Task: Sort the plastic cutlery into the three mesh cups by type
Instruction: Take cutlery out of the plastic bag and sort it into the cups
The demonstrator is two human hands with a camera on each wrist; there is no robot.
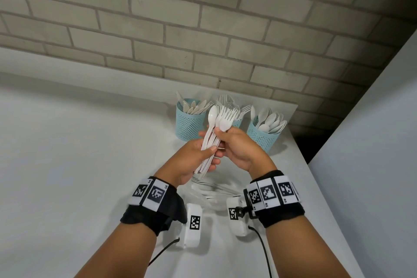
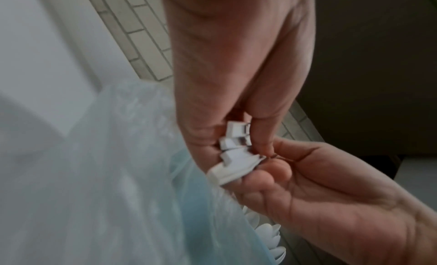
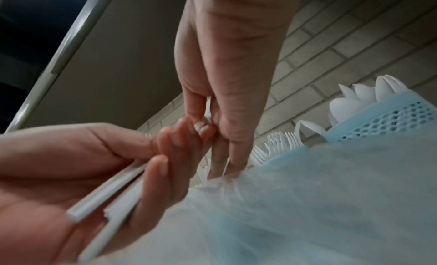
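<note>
Both hands hold one bundle of white plastic cutlery upright above the table. It has one spoon on the left and several forks. My left hand grips the handles low down, and their ends stick out of its fingers. My right hand pinches the bundle higher up, just under the fork heads. Behind stand three blue mesh cups: the left cup with knives, the middle cup with forks, mostly hidden, and the right cup with spoons.
A clear plastic bag with more white cutlery lies on the white table under my hands. A brick wall rises right behind the cups. The table's right edge runs close to the spoon cup, with a white panel beyond.
</note>
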